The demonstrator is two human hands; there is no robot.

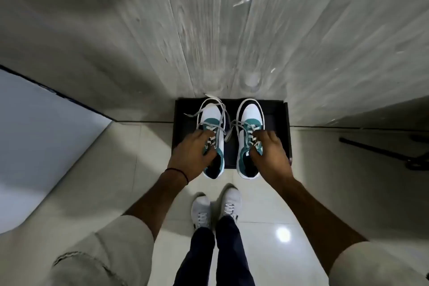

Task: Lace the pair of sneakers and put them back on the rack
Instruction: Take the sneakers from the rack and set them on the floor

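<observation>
Two white, teal and black sneakers hang side by side over a black box or low rack on the floor. My left hand grips the left sneaker at its tongue and collar. My right hand holds the right sneaker the same way. Grey laces trail loose from both shoes, looping over the left toe and dangling between the pair. Both toes point away from me, towards the wall.
A grey wood-grain wall rises right behind the box. The floor is glossy pale tile. A white panel stands at the left. A dark rod-like object lies on the floor at the right. My own feet in white shoes stand just below the sneakers.
</observation>
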